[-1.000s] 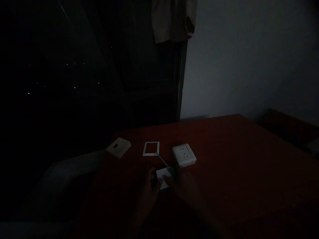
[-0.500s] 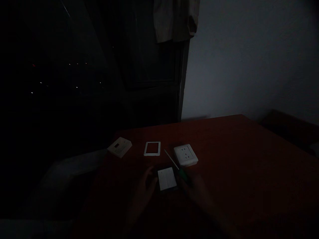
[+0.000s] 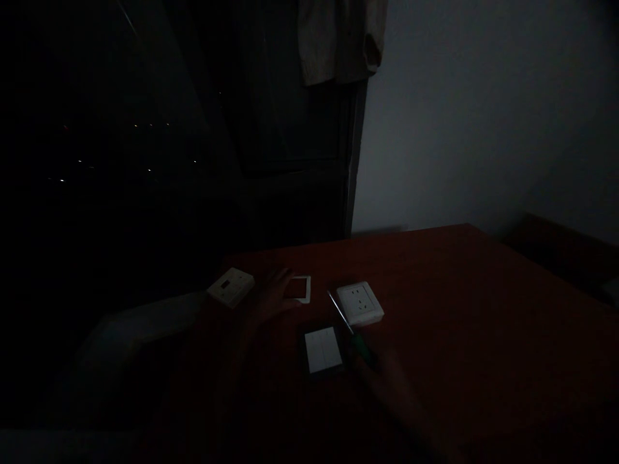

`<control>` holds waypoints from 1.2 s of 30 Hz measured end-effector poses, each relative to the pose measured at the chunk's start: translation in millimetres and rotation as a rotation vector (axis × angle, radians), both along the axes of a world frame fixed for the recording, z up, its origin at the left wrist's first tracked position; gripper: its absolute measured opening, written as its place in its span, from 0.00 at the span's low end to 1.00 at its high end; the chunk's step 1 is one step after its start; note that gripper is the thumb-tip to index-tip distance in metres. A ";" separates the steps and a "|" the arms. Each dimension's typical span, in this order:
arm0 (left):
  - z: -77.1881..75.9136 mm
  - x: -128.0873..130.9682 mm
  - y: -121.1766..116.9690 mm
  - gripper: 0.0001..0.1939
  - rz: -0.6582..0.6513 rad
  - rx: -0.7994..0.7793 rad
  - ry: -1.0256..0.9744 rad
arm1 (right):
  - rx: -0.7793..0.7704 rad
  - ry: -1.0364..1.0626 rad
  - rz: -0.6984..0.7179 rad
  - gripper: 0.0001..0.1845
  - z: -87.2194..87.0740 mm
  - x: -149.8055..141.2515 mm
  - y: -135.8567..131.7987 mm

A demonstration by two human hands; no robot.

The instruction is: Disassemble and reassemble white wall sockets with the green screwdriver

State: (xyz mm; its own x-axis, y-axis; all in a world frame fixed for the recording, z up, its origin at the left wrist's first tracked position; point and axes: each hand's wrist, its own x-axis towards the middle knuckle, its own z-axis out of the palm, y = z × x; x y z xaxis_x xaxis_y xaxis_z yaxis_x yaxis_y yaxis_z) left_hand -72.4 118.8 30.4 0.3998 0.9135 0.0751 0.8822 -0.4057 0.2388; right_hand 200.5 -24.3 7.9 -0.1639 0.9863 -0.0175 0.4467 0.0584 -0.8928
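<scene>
My left hand (image 3: 271,298) is at the left side of a white square frame (image 3: 304,299), fingers apart around its edge and covering part of it. My right hand (image 3: 382,374) is closed on the green handle of a screwdriver (image 3: 358,347), whose metal shaft points up and left. Between my hands and nearer to me, a wall switch (image 3: 324,350) with white rocker panels and a dark surround lies on the table. A white wall socket (image 3: 360,303) sits just right of the screwdriver's shaft.
A pale square box-like piece (image 3: 231,287) lies near the table's left edge. The reddish-brown table (image 3: 445,290) reaches toward a pale wall (image 3: 464,129). Cloth (image 3: 338,45) hangs by the dark window. The room is very dim.
My left hand has left the wall switch and moved up and left to the white frame. My right hand keeps the screwdriver, its tip shifted slightly right.
</scene>
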 end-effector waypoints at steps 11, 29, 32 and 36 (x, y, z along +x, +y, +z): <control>8.0 15.3 -8.5 0.40 0.126 -0.001 -0.014 | 0.010 0.035 0.001 0.12 0.5 -1.1 1.1; 9.2 68.1 -131.4 0.43 0.023 -0.157 -0.213 | 0.043 0.102 -0.018 0.11 5.1 -1.5 0.6; 5.5 71.4 -135.2 0.43 0.019 -0.139 -0.154 | 0.058 0.108 -0.026 0.12 2.3 -1.7 0.8; -0.7 71.7 -135.4 0.42 0.070 -0.143 -0.104 | 0.064 0.085 -0.025 0.12 2.5 -1.9 0.9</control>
